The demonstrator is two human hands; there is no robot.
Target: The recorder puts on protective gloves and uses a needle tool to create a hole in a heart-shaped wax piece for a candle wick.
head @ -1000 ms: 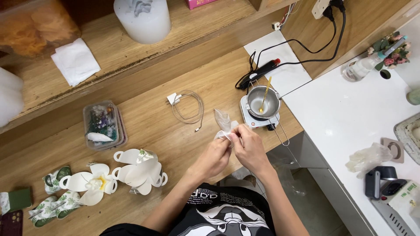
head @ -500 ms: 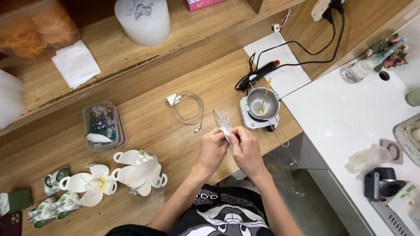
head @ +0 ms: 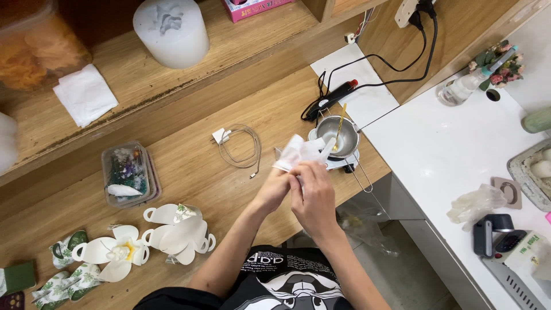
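The wooden table [head: 189,172] fills most of the view, with a raised shelf [head: 132,74] running across 10 to 12 o'clock and a white counter [head: 447,166] at 3 o'clock. On the shelf stand a big white cylinder [head: 171,30] and a folded white cloth [head: 85,93], set back out of the working space.

At 8 o'clock lie white flower-shaped pieces [head: 172,232], spread flat in a group near the table edge, seemingly laid out within arm's reach. Just above them, at 9 o'clock, sits a clear plastic box [head: 127,174] with small dark bits and a white shape inside. A coiled white cable [head: 240,146] with its plug rests near the centre.

At about 1 o'clock from the hands a small metal pot [head: 337,136] sits on a little stand, a yellow stick [head: 340,123] leaning in it; a dark tool with a black cord [head: 333,97] lies beyond it on a white sheet.

Both hands meet at the centre, just beside the pot. The left hand [head: 274,192] and right hand [head: 314,198] are pressed close together, fingers curled, pinching a thin white sheet [head: 299,152] that stands up from the fingertips toward 12 o'clock, its tip close to the pot's rim. Held upright like that, it appears to be kept clear of the table while the fingers work its lower edge.
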